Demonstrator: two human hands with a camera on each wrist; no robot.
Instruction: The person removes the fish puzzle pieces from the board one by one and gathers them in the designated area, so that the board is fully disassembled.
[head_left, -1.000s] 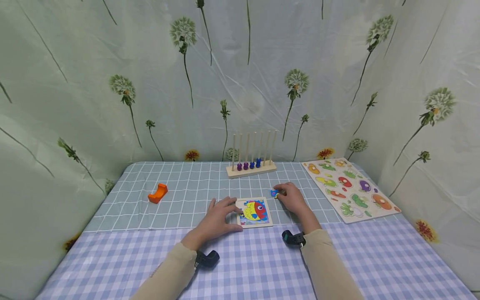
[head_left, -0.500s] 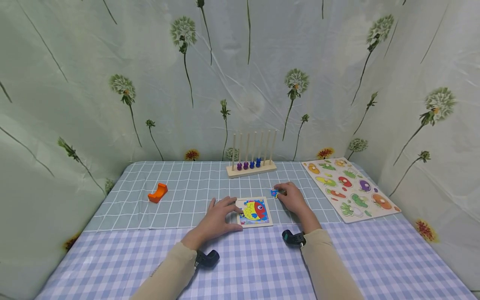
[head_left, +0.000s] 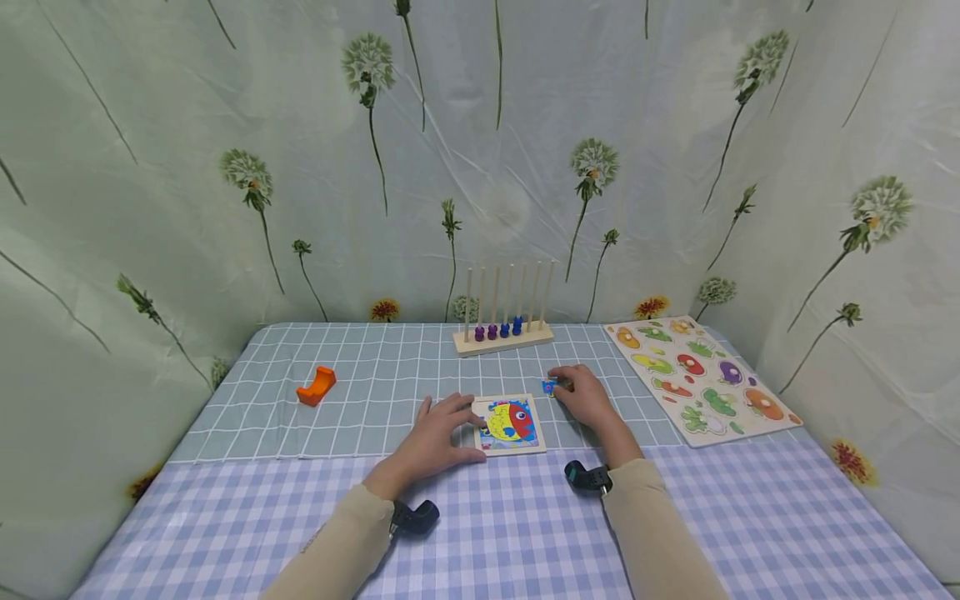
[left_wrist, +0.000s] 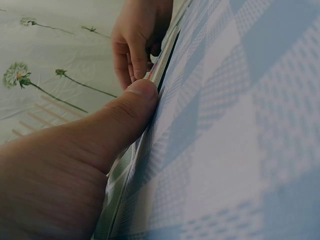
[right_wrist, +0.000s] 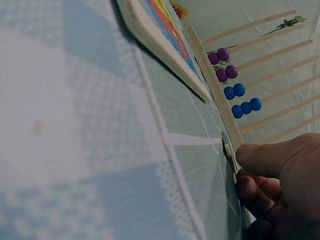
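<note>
A square wooden fish jigsaw puzzle lies flat in a pale frame, showing a yellow and red fish on blue. My left hand holds its left side, the thumb at the near corner and the fingers at the far one. In the left wrist view the left thumb touches the frame's edge. To the right of the frame my right hand pinches a small blue and yellow puzzle piece at the tabletop. The right wrist view shows that piece edge-on at the thumb tip; the fingers partly hide it.
Behind stands a wooden peg rack with purple and blue beads. A vegetable knob puzzle board lies at the right. An orange curved block sits at the left. Checked cloths cover the table; a floral curtain hangs behind.
</note>
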